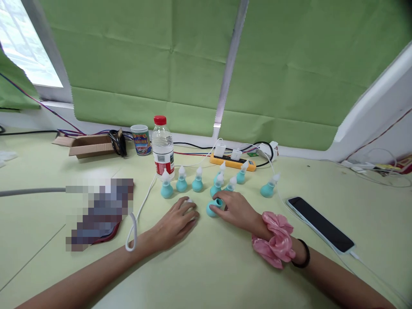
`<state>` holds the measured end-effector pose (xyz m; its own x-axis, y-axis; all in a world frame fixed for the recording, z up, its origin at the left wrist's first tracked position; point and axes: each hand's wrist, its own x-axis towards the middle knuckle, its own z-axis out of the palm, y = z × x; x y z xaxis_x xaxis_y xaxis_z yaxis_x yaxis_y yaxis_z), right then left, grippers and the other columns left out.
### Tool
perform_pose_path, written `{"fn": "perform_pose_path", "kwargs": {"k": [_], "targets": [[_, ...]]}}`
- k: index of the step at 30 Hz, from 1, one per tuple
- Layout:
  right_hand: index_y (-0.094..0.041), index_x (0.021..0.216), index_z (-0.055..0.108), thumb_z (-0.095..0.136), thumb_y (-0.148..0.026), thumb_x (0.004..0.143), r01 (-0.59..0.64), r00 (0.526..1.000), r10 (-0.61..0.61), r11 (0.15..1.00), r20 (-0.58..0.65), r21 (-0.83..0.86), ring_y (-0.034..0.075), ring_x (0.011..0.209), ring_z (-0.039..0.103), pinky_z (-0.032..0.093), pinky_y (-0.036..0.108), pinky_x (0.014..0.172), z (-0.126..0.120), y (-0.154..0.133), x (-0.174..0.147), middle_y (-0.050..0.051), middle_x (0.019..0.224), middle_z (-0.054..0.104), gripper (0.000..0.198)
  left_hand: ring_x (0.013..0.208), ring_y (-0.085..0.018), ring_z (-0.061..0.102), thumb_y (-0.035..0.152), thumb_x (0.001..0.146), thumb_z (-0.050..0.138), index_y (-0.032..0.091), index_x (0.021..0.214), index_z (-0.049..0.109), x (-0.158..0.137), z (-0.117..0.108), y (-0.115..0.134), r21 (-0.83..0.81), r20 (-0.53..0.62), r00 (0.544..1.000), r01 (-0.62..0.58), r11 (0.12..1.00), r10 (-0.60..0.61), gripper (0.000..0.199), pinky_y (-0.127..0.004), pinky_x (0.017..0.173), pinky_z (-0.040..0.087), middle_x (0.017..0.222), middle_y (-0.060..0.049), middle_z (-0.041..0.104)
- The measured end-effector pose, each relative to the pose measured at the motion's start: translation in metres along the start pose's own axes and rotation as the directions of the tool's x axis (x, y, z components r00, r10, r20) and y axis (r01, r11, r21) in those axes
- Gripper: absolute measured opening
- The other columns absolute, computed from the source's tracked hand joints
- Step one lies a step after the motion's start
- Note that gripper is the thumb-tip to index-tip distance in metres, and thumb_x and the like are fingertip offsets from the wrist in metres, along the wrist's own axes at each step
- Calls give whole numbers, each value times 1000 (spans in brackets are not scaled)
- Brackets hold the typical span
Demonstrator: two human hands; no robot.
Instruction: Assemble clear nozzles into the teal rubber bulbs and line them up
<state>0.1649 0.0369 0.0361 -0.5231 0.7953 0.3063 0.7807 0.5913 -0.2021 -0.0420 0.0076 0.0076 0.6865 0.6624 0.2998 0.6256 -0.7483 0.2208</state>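
My right hand [238,209] grips a teal rubber bulb [211,209] between thumb and fingers. The bulb is tilted on the table, and its open mouth faces up and to the right. Just to the left, my left hand [177,219] has its fingers curled round a small white nozzle tip [189,201], mostly hidden by them. Behind both hands stand several more teal bulbs, each with a clear white nozzle on top, such as the leftmost bulb [166,190] and a bulb [197,184] in the middle. Another capped bulb [267,189] leans apart on the right.
A red-capped water bottle [163,148] and a printed can [140,140] stand at the back left, near an open cardboard box [93,146]. An orange power strip [233,162] lies behind the bulbs. At right is a phone [322,224] on a cable; a blurred-out phone-like object [99,214] lies left.
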Motion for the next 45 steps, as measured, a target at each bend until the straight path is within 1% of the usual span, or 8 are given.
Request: {"fn": "perform_pose_path", "kwargs": {"k": [6, 12, 16, 27, 33, 35, 40, 45], "targets": [[-18, 91, 53, 48, -43, 75, 22, 981, -25, 1000, -191, -16, 12, 57, 54, 37, 23, 53, -10, -1, -2, 2, 76, 60, 29, 100, -22, 38, 14, 83, 33, 17, 91, 49, 0, 1, 0, 8, -27, 999, 44, 999, -44, 19, -37, 80, 41, 111, -11, 39], [-17, 98, 43, 57, -39, 67, -66, 764, 71, 997, -641, 32, 16, 69, 49, 40, 26, 56, -27, 17, 7, 6, 85, 49, 40, 99, -23, 36, 22, 82, 37, 16, 81, 45, -1, -3, 4, -13, -35, 998, 45, 999, -45, 10, -40, 81, 39, 99, -9, 43], [-18, 103, 33, 61, -42, 61, -124, 692, 251, 965, -677, 231, 18, 78, 47, 41, 29, 58, 0, 33, 12, 8, 95, 44, 56, 92, -20, 40, 17, 83, 32, 16, 87, 43, -1, -1, 3, -58, -26, 997, 72, 996, -73, 11, -36, 76, 42, 99, -10, 41], [-18, 93, 43, 45, -41, 74, -314, 885, 385, 909, -263, 272, 21, 79, 52, 40, 34, 66, 43, 41, 1, 5, 87, 54, 29, 92, -19, 42, 14, 86, 26, 16, 94, 45, 0, 2, -2, -102, 1, 993, 117, 988, -117, 21, -35, 78, 42, 96, -9, 44], [-18, 86, 43, 40, -36, 80, -118, 734, 439, 834, -518, 540, 14, 66, 49, 40, 27, 61, 37, 38, 2, 1, 73, 51, 20, 100, -18, 41, 19, 85, 32, 19, 104, 40, -3, 4, -5, -215, -62, 994, 79, 973, -95, 21, -32, 83, 39, 107, -8, 42], [-18, 81, 44, 41, -33, 79, -22, 736, 382, 839, -559, 544, 13, 61, 48, 39, 25, 59, 30, 27, -4, 0, 68, 50, 15, 101, -17, 40, 22, 86, 32, 19, 104, 40, -4, 1, -4, -251, -159, 981, 69, 966, -111, 20, -31, 85, 37, 110, -9, 41], [-18, 69, 47, 48, -26, 73, 158, 969, -76, 923, -237, 352, 12, 57, 45, 35, 24, 54, 11, -29, -29, 0, 62, 50, 9, 73, -18, 43, 36, 83, 28, 16, 76, 42, -9, -15, 5, -298, -385, 918, -27, 954, -94, 26, -32, 65, 39, 74, -6, 45], [-18, 61, 44, 48, -27, 72, 136, 980, -177, 927, 88, 350, 9, 48, 37, 30, 21, 48, 9, -58, -43, -3, 54, 46, 14, 53, -12, 34, 42, 81, 29, 16, 54, 37, -9, -18, 21, -417, -194, 972, 42, 908, -134, 38, -26, 50, 30, 53, 0, 36]]}}
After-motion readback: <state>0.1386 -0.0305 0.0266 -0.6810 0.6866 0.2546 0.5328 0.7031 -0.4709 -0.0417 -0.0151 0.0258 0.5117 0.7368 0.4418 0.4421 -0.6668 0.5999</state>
